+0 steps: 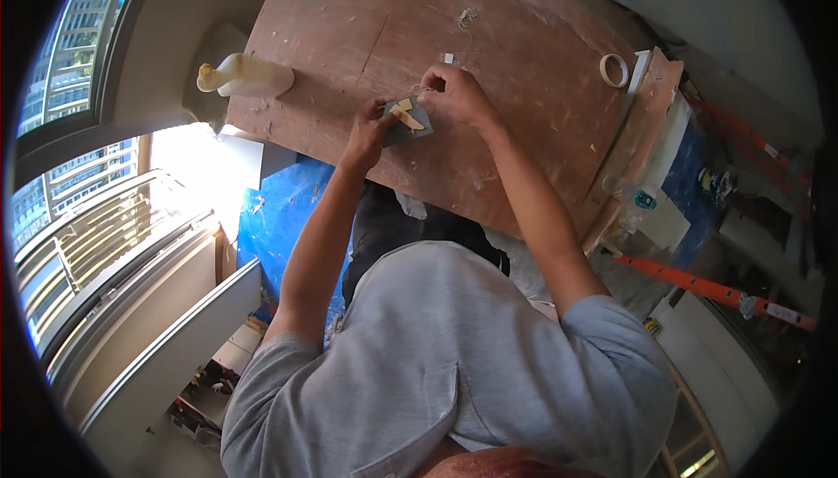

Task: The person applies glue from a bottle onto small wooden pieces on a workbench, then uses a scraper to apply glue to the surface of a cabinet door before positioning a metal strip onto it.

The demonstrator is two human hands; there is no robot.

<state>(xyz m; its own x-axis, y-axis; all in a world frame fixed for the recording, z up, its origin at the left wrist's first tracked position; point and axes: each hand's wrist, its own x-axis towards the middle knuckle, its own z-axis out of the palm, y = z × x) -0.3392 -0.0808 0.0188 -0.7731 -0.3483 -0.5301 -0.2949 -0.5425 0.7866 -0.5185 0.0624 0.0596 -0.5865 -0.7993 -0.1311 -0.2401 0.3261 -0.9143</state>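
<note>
My left hand (366,135) grips the left edge of a small grey square piece (422,117) above the near part of the wooden tabletop (323,33). Pale yellow pieces (408,118) lie on its face, one long and one short, with my left thumb against them. Just to the right, my right hand (461,101) is closed in a pinch close to the square's far edge. Whatever is between those fingertips is too small to make out. Beyond my right hand, a small white square (449,58) rests on the tabletop.
A whitish plastic bottle (253,76) with a yellowed nozzle lies at the table's left edge. A roll of tape (614,70) sits at the far right, and tangled fibres (467,17) lie farther back. Blue sheeting (297,203) covers floor at left; an orange bar (698,284) is at right.
</note>
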